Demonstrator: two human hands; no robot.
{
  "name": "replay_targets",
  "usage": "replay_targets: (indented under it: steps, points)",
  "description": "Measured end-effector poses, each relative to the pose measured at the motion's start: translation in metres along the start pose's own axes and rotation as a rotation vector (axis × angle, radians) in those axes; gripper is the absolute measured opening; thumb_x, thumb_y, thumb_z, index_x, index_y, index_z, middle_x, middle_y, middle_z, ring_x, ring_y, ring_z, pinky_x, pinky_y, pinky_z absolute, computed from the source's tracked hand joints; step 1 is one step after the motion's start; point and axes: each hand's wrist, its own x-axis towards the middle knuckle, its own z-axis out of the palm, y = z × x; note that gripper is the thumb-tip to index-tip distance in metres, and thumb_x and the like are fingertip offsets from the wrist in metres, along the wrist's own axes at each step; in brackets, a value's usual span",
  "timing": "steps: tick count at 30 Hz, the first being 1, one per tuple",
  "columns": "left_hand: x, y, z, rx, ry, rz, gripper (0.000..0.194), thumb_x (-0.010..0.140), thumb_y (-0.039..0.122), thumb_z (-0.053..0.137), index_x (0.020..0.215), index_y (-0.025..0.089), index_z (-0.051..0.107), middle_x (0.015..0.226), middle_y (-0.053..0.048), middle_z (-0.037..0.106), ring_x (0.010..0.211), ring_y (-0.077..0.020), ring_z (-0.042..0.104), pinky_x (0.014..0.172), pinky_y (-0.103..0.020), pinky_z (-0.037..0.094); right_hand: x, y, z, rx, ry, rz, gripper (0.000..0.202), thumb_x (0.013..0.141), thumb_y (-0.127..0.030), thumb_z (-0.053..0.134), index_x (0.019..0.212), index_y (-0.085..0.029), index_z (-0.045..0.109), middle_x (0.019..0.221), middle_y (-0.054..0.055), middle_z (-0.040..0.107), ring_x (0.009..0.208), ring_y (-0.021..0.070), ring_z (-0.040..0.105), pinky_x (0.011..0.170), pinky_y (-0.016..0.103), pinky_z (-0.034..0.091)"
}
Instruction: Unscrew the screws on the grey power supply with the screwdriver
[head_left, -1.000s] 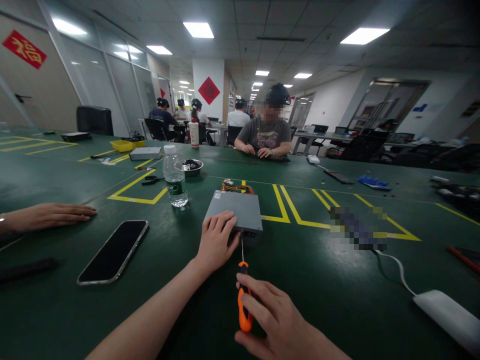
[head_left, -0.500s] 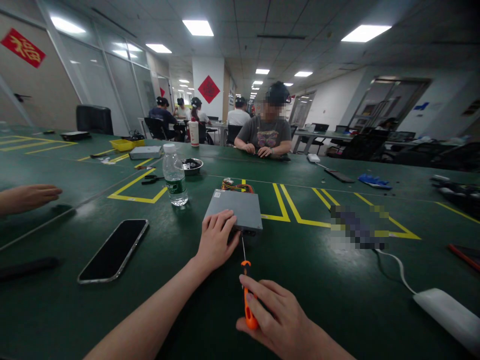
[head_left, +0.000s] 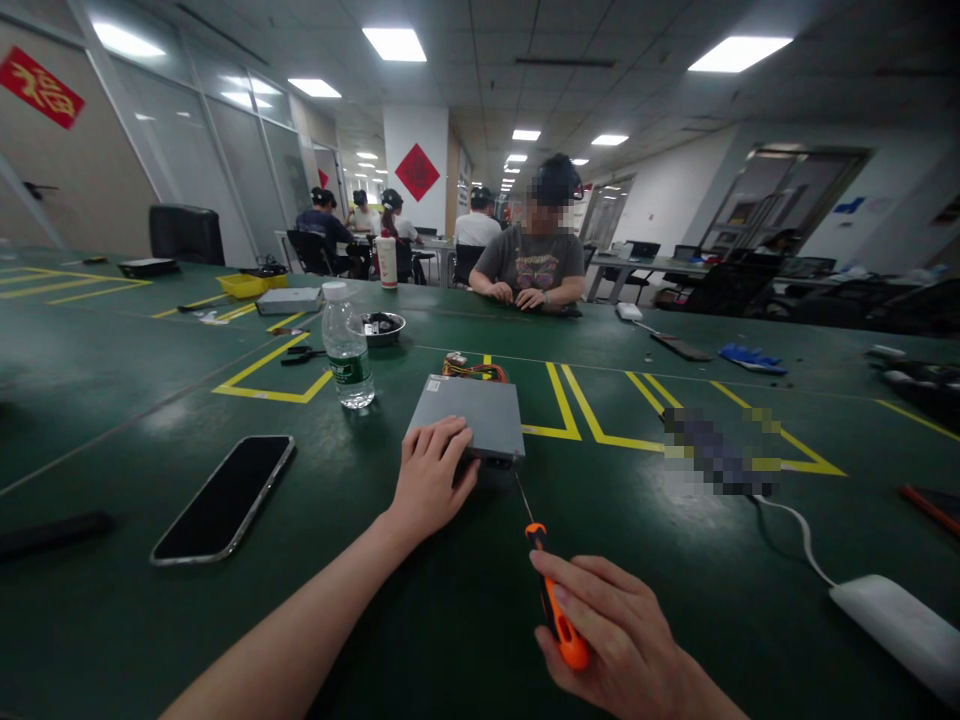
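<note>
A grey metal power supply unit (head_left: 480, 412) lies on the green table, with a bundle of coloured wires (head_left: 474, 368) at its far side. My left hand (head_left: 435, 462) grips its near left corner, fingers over the top and thumb at the front face. In my right hand (head_left: 611, 625) is an orange and black screwdriver (head_left: 555, 605), its thin shaft pointing forward and left. The screwdriver tip is close to the unit's lower right front corner; whether they touch I cannot tell.
A water bottle (head_left: 348, 350) stands left of the unit, with a metal bowl (head_left: 382, 328) behind it. A phone (head_left: 225, 500) lies to the left. At right are a white adapter (head_left: 892, 630) and its cable. A person (head_left: 532, 260) sits opposite.
My right hand and the screwdriver have moved right, from the middle of the unit's front to its right corner. Another person's hand at the left has gone from view.
</note>
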Motion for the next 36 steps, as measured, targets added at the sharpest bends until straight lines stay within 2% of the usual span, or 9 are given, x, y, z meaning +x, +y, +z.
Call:
replay_targets:
  steps: [11,15,18,22,24,26,28,32,36]
  points:
    - [-0.001,-0.001,0.001,-0.001,-0.005,-0.005,0.029,0.085,0.029,0.048,0.112,0.022,0.051,0.121,-0.007,0.056,0.115,-0.0235,0.046,0.093,-0.041,0.03,-0.004,-0.001,0.005,-0.005,-0.003,-0.003,0.019,0.085,-0.015,0.055,0.102,-0.011,0.05,0.096,0.017,0.067,0.095,0.0165,0.063,0.073,0.027,0.054]
    - [0.0,0.0,0.001,-0.006,0.006,-0.004,0.028,0.085,0.029,0.048,0.112,0.022,0.051,0.12,-0.007,0.057,0.115,-0.0242,0.047,0.092,-0.042,0.03,0.004,-0.007,0.003,0.017,-0.125,-0.015,0.023,0.091,-0.024,0.045,0.107,-0.009,0.051,0.102,0.02,0.064,0.102,0.0199,0.06,0.076,0.032,0.053]
    - [0.0,0.0,0.0,-0.005,0.007,-0.005,0.028,0.085,0.029,0.049,0.112,0.022,0.051,0.12,-0.008,0.057,0.114,-0.0244,0.047,0.092,-0.042,0.03,0.011,-0.012,0.002,0.006,-0.196,-0.016,0.025,0.094,-0.027,0.04,0.107,-0.013,0.056,0.1,0.018,0.065,0.095,0.0201,0.063,0.074,0.033,0.053]
    - [0.0,0.0,0.001,-0.006,0.002,-0.008,0.028,0.085,0.029,0.049,0.112,0.022,0.051,0.12,-0.007,0.057,0.115,-0.0241,0.047,0.092,-0.041,0.031,0.009,-0.013,0.009,0.017,-0.124,0.009,0.016,0.09,-0.028,0.051,0.094,-0.014,0.057,0.095,0.016,0.067,0.08,0.0177,0.066,0.07,0.03,0.052]
    - [0.0,0.0,0.001,-0.008,-0.002,-0.01,0.029,0.085,0.029,0.049,0.112,0.022,0.051,0.121,-0.007,0.056,0.115,-0.0239,0.047,0.093,-0.041,0.03,0.003,-0.012,0.012,0.046,-0.084,0.026,0.015,0.088,-0.027,0.054,0.093,-0.013,0.052,0.097,0.017,0.066,0.081,0.0172,0.066,0.07,0.029,0.052]
    - [-0.001,-0.001,0.001,-0.008,-0.01,-0.012,0.029,0.085,0.03,0.049,0.112,0.022,0.05,0.121,-0.007,0.056,0.115,-0.0236,0.047,0.093,-0.041,0.03,0.0,-0.011,0.013,0.074,-0.084,0.049,0.023,0.089,-0.033,0.053,0.098,-0.012,0.049,0.1,0.018,0.065,0.086,0.0184,0.065,0.073,0.029,0.053]
    - [-0.001,-0.001,0.001,-0.004,-0.014,-0.012,0.029,0.085,0.03,0.049,0.112,0.022,0.05,0.121,-0.007,0.056,0.115,-0.0234,0.046,0.093,-0.041,0.03,0.0,-0.011,0.012,0.09,-0.146,0.059,0.032,0.091,-0.038,0.048,0.106,-0.01,0.048,0.105,0.02,0.063,0.094,0.0207,0.063,0.076,0.031,0.052]
    - [-0.001,-0.001,0.002,0.003,-0.01,-0.01,0.029,0.085,0.03,0.049,0.112,0.022,0.05,0.122,-0.007,0.056,0.115,-0.0234,0.046,0.094,-0.041,0.03,0.007,-0.012,0.007,0.051,-0.26,-0.013,0.027,0.091,-0.029,0.043,0.11,-0.013,0.053,0.104,0.018,0.064,0.097,0.0225,0.062,0.075,0.033,0.052]
    - [0.0,-0.001,0.002,0.002,-0.005,-0.008,0.029,0.085,0.03,0.049,0.112,0.022,0.051,0.121,-0.007,0.056,0.115,-0.0236,0.047,0.093,-0.041,0.03,0.007,-0.011,0.008,0.056,-0.138,-0.023,0.02,0.089,-0.024,0.047,0.102,-0.011,0.052,0.098,0.019,0.066,0.094,0.0197,0.063,0.073,0.029,0.052]
